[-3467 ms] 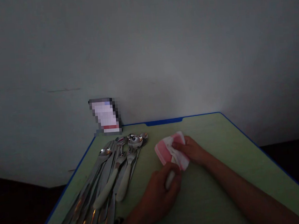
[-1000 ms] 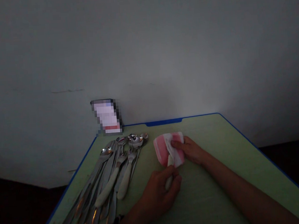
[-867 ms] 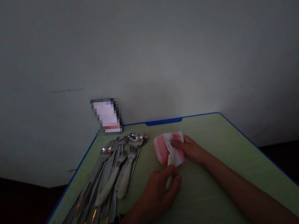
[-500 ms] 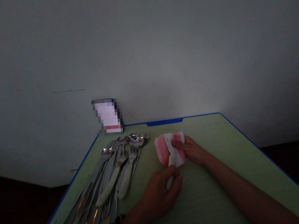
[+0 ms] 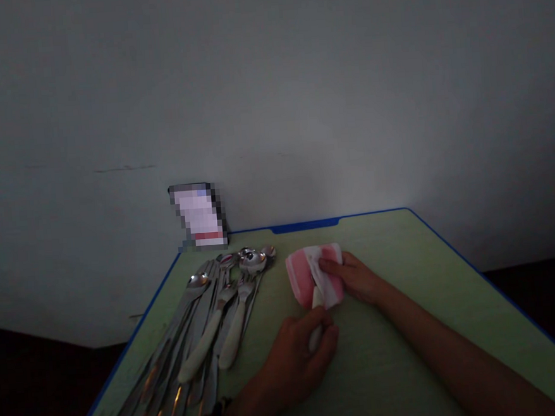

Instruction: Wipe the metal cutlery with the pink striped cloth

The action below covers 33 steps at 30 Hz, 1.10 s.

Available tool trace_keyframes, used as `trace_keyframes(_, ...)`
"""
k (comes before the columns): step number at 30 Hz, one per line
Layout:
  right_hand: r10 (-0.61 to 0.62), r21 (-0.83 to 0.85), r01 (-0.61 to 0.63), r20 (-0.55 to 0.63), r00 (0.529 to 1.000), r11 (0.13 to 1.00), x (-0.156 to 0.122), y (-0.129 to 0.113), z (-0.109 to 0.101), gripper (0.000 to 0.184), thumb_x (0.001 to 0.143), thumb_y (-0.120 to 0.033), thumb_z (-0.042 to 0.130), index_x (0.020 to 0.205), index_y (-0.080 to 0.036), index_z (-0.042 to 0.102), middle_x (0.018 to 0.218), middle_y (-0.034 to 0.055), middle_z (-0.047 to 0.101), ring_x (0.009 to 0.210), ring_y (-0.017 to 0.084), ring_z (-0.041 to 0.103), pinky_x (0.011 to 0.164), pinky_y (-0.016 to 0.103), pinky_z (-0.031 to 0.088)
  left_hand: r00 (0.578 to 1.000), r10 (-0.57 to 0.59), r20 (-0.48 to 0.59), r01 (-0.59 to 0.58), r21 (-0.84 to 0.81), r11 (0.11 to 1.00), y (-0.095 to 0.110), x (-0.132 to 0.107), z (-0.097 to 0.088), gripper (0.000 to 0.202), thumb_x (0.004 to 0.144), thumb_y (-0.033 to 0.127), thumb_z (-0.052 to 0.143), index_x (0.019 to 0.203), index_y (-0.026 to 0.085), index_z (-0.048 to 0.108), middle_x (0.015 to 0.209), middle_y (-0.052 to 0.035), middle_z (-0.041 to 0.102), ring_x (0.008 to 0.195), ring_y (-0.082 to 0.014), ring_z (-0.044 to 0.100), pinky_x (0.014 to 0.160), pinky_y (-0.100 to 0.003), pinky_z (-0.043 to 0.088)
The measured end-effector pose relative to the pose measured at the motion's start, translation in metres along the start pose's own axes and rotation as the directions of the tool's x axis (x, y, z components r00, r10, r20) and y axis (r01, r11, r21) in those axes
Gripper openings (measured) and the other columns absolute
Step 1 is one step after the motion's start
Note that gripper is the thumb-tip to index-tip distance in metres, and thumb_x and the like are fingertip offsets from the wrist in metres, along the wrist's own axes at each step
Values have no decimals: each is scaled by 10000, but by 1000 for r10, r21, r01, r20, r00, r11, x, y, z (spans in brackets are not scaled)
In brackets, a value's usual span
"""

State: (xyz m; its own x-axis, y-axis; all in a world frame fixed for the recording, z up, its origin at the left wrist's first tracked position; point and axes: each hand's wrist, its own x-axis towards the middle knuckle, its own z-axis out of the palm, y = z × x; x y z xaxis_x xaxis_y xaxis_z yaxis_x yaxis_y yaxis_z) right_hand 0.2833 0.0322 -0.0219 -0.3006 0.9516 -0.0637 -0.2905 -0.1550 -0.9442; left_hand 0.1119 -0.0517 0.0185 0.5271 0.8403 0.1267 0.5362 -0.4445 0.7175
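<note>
My left hand (image 5: 301, 353) is closed around the white handle (image 5: 316, 332) of a piece of cutlery. The upper end of that piece is hidden under a pink and white cloth (image 5: 301, 275), so its kind does not show. My right hand (image 5: 356, 277) grips the cloth at its right side, thumb on top, pressing a white fold over the covered end. Left of my hands lies a pile of cutlery: metal spoons (image 5: 252, 260), forks with white handles (image 5: 234, 338) and several long metal handles (image 5: 142, 382) pointing towards me.
The light green table (image 5: 405, 269) has a blue edge and stands against a grey wall (image 5: 346, 102). A phone (image 5: 200, 214) with a blurred screen leans on the wall at the back left corner. The cutlery pile covers the table's left side.
Almost nothing differs. Both hands keep their grip on the cloth and the white handle, and the view has shifted very slightly.
</note>
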Motion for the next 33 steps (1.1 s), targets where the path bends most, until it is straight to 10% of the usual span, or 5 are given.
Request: trace_keyframes(33,0,-38,1,10,1000,999,-2,-6,4,290,700,-377,677,868,-144,644,735,19,657,641,138,571,626,269,439,1000,-7,-8,7,1,1000,1,0,0,184,883,284,412,780,190,533,698,11,595,683,-136,573,662,-231,393)
